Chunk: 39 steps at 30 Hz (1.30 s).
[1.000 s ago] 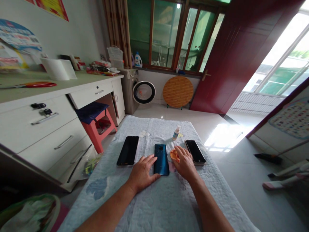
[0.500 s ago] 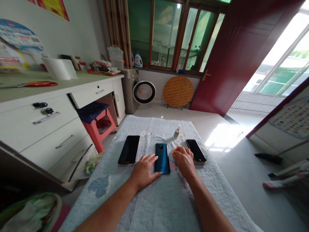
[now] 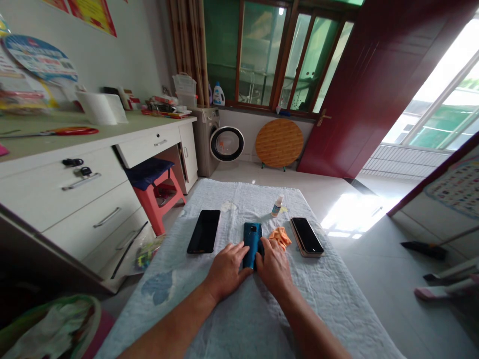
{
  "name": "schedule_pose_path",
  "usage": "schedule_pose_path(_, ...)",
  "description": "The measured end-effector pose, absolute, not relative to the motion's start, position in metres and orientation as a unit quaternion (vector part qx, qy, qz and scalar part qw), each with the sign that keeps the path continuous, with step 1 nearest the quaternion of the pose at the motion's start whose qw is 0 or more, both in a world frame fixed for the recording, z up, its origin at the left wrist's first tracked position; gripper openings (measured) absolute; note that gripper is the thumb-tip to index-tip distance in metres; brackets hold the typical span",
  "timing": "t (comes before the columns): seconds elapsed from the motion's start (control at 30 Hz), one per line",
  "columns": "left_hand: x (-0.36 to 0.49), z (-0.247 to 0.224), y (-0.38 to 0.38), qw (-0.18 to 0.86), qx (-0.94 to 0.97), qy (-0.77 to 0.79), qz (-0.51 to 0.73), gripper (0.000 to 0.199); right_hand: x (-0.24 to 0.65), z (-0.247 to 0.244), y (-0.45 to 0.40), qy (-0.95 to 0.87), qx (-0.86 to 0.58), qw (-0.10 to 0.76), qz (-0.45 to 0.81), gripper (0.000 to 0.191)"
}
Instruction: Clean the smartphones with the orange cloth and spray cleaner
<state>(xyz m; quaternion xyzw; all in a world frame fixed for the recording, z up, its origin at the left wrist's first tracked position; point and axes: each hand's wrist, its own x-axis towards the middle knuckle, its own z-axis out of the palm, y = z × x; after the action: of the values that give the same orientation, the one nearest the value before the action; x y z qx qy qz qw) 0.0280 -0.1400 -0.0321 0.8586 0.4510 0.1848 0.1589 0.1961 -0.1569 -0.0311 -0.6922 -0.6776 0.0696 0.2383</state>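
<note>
fingers of my left hand (image 3: 229,269) and right hand (image 3: 275,267) bracket the blue phone (image 3: 253,244) narrowly at its two sides, the unit lying camera side up on the quilted cover (image 3: 239,319), orange cloth (image 3: 280,238) just beside the right hand

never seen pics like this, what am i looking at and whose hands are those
There is no robot here. A person wears a camera on the head, looking forward and down, so the hands are the wearer's own. It is the only viewpoint.

In the latest picture, the left hand and right hand are at opposite sides of a blue phone, which lies back up on a quilted cloth. A phone with a dark screen lies on each side: one left, one right. An orange cloth and a small bottle are also there.
</note>
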Motion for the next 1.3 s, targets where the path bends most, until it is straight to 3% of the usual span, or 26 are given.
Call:
schedule_pose_path(0.2,0.035,-0.032,-0.144,0.137,0.86,0.463,0.164,0.057,0.203,-0.036,-0.15,-0.633,-0.67,0.357,0.152,0.038)
schedule_pose_path(0.43,0.034,-0.039,-0.141,0.155,0.854,0.437,0.237,0.053,0.202,-0.034,-0.144,-0.44,-0.579,0.542,0.42,0.056)
schedule_pose_path(0.57,0.033,-0.039,-0.143,0.186,0.841,0.431,0.27,0.052,0.196,-0.027,-0.149,-0.461,-0.516,0.481,0.538,0.044)
schedule_pose_path(0.63,0.033,-0.038,-0.145,0.222,0.833,0.425,0.277,0.051,0.194,-0.024,-0.151,-0.513,-0.534,0.459,0.492,0.039)
schedule_pose_path(0.73,0.035,-0.035,-0.149,0.287,0.819,0.401,0.294,0.055,0.194,-0.02,-0.153,-0.593,-0.593,0.454,0.303,0.031)
schedule_pose_path(0.9,0.036,-0.034,-0.149,0.34,0.806,0.352,0.333,0.064,0.196,-0.019,-0.158,-0.694,-0.615,0.362,0.092,0.027)
schedule_pose_path(1.07,0.032,-0.046,-0.139,0.368,0.759,0.389,0.371,0.063,0.187,-0.018,-0.166,-0.725,-0.611,0.315,0.034,0.03)
schedule_pose_path(1.3,0.032,-0.054,-0.132,0.314,0.762,0.46,0.33,0.065,0.176,-0.024,-0.17,-0.709,-0.651,0.269,0.005,0.036)
